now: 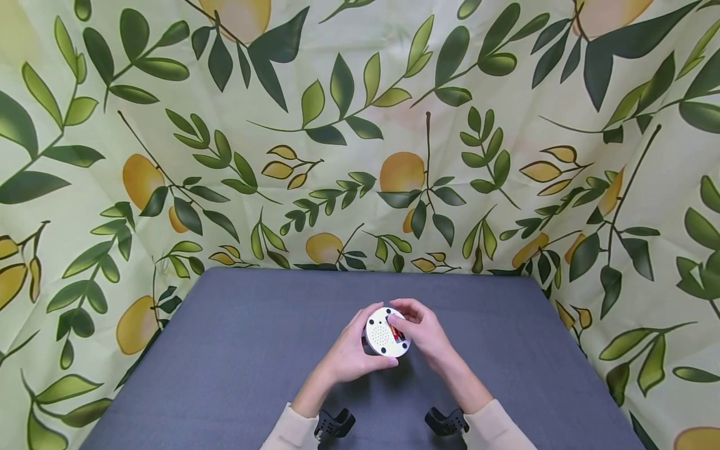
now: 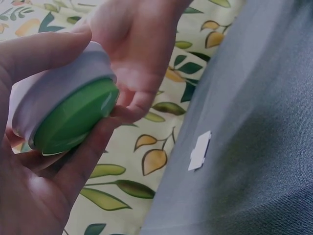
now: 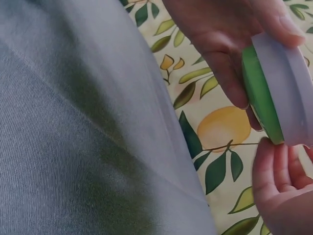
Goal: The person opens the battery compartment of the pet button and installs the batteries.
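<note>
A round white push-button buzzer (image 1: 375, 331) with a green dome (image 2: 73, 117) is held above the grey table. In the head view its white underside faces up, with small speaker holes, black feet and an uncovered battery slot. Something red and black, likely batteries (image 1: 398, 335), shows in that slot, partly hidden by a thumb. My left hand (image 1: 351, 350) grips the buzzer round its rim, thumb on the near side. My right hand (image 1: 424, 331) presses its thumb at the slot, while its curled fingers (image 3: 266, 169) touch the green dome's edge.
A small white cover piece (image 2: 199, 151) lies on the grey tabletop (image 1: 253, 350), seen only in the left wrist view. Leaf-and-fruit patterned cloth (image 1: 337, 206) rises behind the table and along both sides. Black wrist mounts (image 1: 335, 425) sit by both sleeves.
</note>
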Action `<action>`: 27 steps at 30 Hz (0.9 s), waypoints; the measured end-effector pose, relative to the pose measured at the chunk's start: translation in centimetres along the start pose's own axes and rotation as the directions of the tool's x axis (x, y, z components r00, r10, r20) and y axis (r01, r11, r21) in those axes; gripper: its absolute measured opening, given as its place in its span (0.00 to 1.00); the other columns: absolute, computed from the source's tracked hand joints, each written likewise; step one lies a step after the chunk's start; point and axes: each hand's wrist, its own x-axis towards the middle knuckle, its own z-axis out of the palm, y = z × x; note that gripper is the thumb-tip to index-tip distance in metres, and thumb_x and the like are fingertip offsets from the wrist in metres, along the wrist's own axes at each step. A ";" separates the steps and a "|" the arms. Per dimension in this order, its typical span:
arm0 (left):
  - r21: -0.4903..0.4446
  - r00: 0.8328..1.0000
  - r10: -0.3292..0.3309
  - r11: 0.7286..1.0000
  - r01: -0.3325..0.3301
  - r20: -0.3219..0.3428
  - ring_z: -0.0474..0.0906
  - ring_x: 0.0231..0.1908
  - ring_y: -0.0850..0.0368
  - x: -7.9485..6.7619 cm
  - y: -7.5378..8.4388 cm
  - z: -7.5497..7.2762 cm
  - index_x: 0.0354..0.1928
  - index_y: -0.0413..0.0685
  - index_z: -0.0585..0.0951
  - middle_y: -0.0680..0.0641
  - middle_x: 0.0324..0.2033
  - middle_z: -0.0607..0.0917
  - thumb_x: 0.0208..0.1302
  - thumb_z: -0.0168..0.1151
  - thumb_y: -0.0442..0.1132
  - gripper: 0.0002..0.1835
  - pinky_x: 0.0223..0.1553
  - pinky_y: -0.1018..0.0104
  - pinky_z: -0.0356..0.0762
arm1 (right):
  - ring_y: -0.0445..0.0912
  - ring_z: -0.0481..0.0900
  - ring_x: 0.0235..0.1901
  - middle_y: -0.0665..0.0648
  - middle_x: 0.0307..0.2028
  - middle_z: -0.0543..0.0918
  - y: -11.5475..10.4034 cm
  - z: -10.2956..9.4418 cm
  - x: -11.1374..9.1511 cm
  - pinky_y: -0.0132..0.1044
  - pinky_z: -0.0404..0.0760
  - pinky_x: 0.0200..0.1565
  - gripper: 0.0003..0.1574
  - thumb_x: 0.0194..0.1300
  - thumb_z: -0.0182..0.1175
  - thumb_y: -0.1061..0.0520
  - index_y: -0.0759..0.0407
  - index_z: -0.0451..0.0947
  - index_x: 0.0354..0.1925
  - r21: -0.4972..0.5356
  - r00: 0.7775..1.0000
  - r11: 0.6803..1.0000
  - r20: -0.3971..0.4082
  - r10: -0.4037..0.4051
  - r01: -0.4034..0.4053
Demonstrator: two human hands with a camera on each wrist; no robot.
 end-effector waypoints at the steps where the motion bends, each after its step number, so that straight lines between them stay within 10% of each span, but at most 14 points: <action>1: -0.003 1.000 -0.002 1.000 0.002 0.001 0.71 0.60 0.56 0.0 0.0 0.0 0.75 0.52 0.64 0.53 0.66 0.72 0.47 0.83 0.50 0.54 0.61 0.52 0.69 | 0.49 0.76 0.44 0.61 0.47 0.80 0.0 0.0 0.1 0.33 0.77 0.44 0.23 0.66 0.67 0.61 0.70 0.77 0.57 0.010 0.999 0.999 0.013 0.032 -0.032; 12: 0.010 1.000 0.014 1.000 -0.014 0.007 0.72 0.58 0.56 0.0 0.0 0.1 0.75 0.56 0.64 0.53 0.64 0.73 0.47 0.83 0.48 0.53 0.60 0.54 0.70 | 0.47 0.74 0.42 0.55 0.42 0.77 0.4 -0.2 0.2 0.34 0.77 0.40 0.10 0.70 0.63 0.60 0.60 0.78 0.48 0.157 0.980 0.972 0.120 0.157 -0.175; 27: 0.040 1.000 0.026 0.999 -0.027 0.016 0.73 0.56 0.58 0.1 0.2 0.1 0.73 0.53 0.66 0.54 0.60 0.75 0.43 0.85 0.43 0.53 0.59 0.55 0.70 | 0.46 0.75 0.42 0.53 0.42 0.77 1.3 0.3 0.0 0.34 0.75 0.41 0.07 0.70 0.59 0.64 0.52 0.76 0.44 0.246 0.986 0.959 0.125 0.114 -0.142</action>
